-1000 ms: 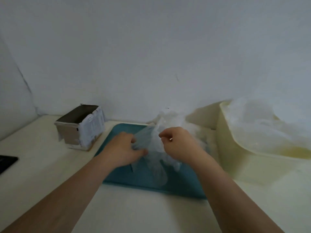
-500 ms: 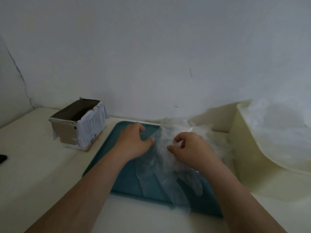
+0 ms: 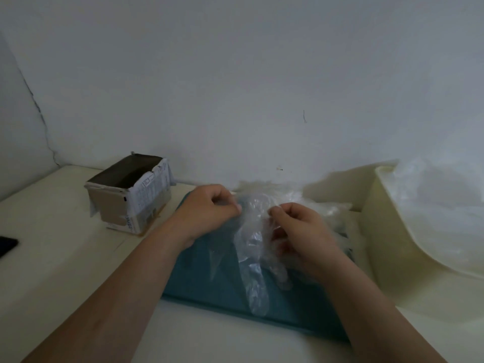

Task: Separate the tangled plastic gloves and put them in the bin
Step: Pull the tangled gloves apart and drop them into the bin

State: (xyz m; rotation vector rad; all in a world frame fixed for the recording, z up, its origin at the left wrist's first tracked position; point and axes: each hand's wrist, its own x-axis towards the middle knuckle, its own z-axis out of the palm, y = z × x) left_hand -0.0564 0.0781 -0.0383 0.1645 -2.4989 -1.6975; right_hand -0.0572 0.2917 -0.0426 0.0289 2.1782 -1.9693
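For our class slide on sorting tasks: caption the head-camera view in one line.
Left hand and right hand pinch a clear plastic glove above the teal tray, cream bin to the right.

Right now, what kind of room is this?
Probably a plain indoor work corner: a pale table against a bare white wall, a teal tray of plastic gloves, a cream bin beside it.

Table [image 3: 65, 258] — tray [image 3: 209, 284], box [image 3: 131, 203], bin [image 3: 392, 244]
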